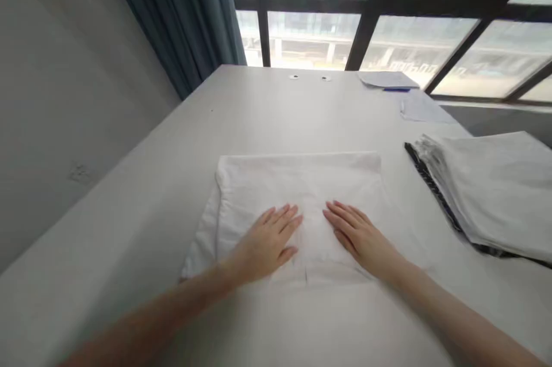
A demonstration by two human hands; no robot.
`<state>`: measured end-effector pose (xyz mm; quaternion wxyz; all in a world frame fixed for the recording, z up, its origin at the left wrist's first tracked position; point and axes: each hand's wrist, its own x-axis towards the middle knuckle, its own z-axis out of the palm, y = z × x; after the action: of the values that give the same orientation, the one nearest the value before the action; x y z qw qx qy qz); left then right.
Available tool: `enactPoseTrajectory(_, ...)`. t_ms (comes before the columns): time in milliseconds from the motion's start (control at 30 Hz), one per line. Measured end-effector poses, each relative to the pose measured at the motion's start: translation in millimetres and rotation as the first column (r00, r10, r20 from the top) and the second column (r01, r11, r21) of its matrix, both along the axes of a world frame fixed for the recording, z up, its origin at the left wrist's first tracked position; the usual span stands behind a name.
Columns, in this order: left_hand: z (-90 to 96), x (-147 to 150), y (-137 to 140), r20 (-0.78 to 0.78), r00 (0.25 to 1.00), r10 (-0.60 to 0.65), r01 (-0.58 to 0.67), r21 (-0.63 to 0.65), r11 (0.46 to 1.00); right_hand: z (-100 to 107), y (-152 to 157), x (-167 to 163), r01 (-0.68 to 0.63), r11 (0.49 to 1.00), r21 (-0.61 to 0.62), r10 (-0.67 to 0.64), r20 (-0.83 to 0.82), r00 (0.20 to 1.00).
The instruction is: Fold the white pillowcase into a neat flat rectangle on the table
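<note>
A white folded cloth (276, 177), perhaps a garment, lies flat on the white table (276, 108) in front of me. Its left side shows layered edges, and a short dark line marks its near part. My left hand (267, 237) rests palm down on the left half, fingers stretched out. On the right half lies my right hand (357, 234), also palm down with fingers extended. A gap of cloth separates the two hands. Neither hand grips anything. My forearms hide parts of the cloth's near edge.
To the right is a stack of white cloths (495, 188) with a black patterned layer (435, 194) under it. Papers (388, 79) and a blue pen (395, 90) lie at the far right. Two round white pieces (294, 77) sit near the far edge, before the window and blue curtain (181, 16).
</note>
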<state>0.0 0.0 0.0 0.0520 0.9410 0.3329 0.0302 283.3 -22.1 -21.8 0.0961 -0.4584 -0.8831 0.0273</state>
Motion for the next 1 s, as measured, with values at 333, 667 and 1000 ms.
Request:
enactPoseTrajectory(333, -7.0, -8.4, 1.5, 0.037, 0.997, -0.062, 0.063, -0.027, 0.998, 11.6, -4.6, 8.5, -0.182, 0.982, -0.044, 0.186, 0.085, 0.979)
enactPoseTrajectory(667, -6.6, -12.9, 2.9, 0.054, 0.992, -0.113, 0.115, -0.05, 0.992, 26.0, -15.8, 17.6, -0.283, 0.928, -0.243, 0.272, -0.077, 0.959)
enactPoseTrajectory(1000, 10.2, 20.0, 17.8, 0.107, 0.966, -0.237, 0.235, 0.037, 0.971, 36.8, 43.8, -1.1, -0.041, 0.993, -0.112, 0.003, -0.321, 0.947)
